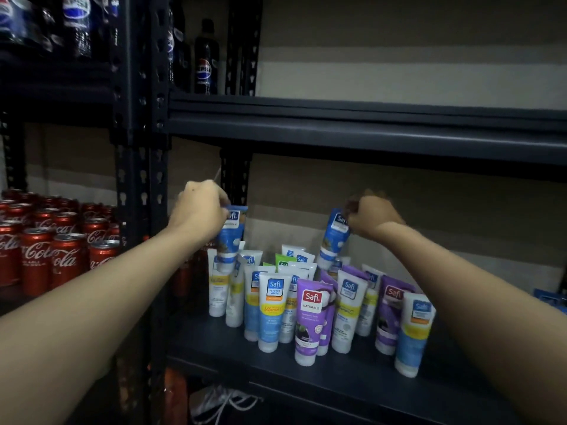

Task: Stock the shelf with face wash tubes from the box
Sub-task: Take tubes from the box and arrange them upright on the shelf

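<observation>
A shop stockroom: dark metal racks (144,124) hold cola cans (55,246) and Pepsi bottles (206,61).

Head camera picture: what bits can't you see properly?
- Box: nowhere in the head view, outside the frame.
- Left hand grips left blue tube, right hand grips right blue tube: fingers mostly hidden behind the hands.
- Green tube: label covered by front tubes.
- Blue object: cut off by right edge.

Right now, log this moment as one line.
left hand: grips left blue tube | right hand: grips right blue tube | both: cap-down over standing tubes | shelf: partly stocked | box: unseen
</observation>
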